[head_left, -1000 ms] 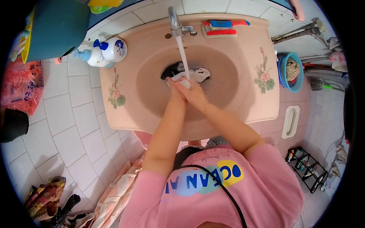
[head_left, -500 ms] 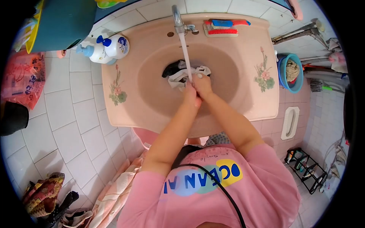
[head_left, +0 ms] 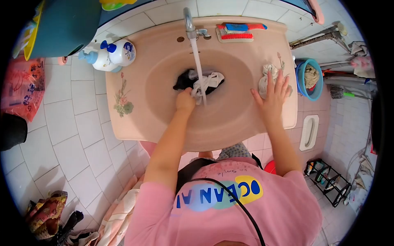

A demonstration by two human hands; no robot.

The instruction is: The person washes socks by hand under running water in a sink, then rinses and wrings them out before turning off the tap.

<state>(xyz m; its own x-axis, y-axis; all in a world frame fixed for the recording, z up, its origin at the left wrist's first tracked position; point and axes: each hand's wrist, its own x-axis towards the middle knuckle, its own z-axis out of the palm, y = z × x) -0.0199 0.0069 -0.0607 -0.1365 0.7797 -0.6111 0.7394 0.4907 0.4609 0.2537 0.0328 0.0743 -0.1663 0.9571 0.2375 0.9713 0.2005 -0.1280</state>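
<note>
Water runs from the tap (head_left: 189, 26) onto black and white cloths (head_left: 210, 81) lying in the basin of the pink sink (head_left: 164, 127). Left of the stream, my left hand (head_left: 186, 101) is closed on the edge of the white cloth. My right hand (head_left: 272, 95) is over the sink's right ledge with its fingers spread. Just beyond and partly beneath those fingers lies a crumpled pale cloth (head_left: 263, 79) on the flower print.
Two pump bottles (head_left: 115, 55) stand at the sink's back left. Brushes (head_left: 235, 33) lie behind the basin. A blue basin with cloths (head_left: 301, 78) is to the right, and a black rack (head_left: 329, 181) is on the floor.
My hands have parted. The right one has moved out to the right ledge, where a crumpled pale cloth now lies; the left has shifted left onto the white cloth.
</note>
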